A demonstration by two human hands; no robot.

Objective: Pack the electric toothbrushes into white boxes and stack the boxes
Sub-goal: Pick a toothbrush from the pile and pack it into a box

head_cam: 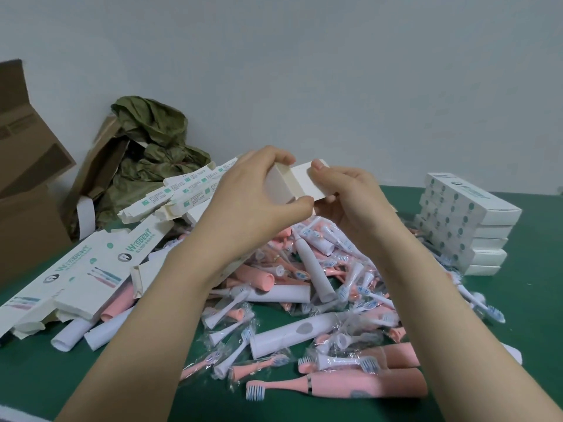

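Left hand [259, 190]: it grips the left end of the white box [301, 185], with the fingers curled over the top edge and the thumb closing from below.
Right hand [344, 197]: it holds the right end of the same box, the thumb pressed flat on the upper face and the other fingers bent behind it.
White box: it is lifted in the air between both hands, above the pile (a cream inner surface shows at the left part, so this end seems open).
Toothbrush pile [304, 287]: pink and white handles lie mixed with brush heads in clear bags on the green table [533, 315], under the forearms.
Stack of boxes [466, 229]: closed white boxes lie one on another at the right, well apart from the hands.
Flat boxes [91, 269]: unfolded and printed, they overlap at the left of the pile.
Cardboard carton [27, 184]: it is brown, at the far left.
Crumpled paper [152, 147]: it is olive green, beside the carton and against the wall.
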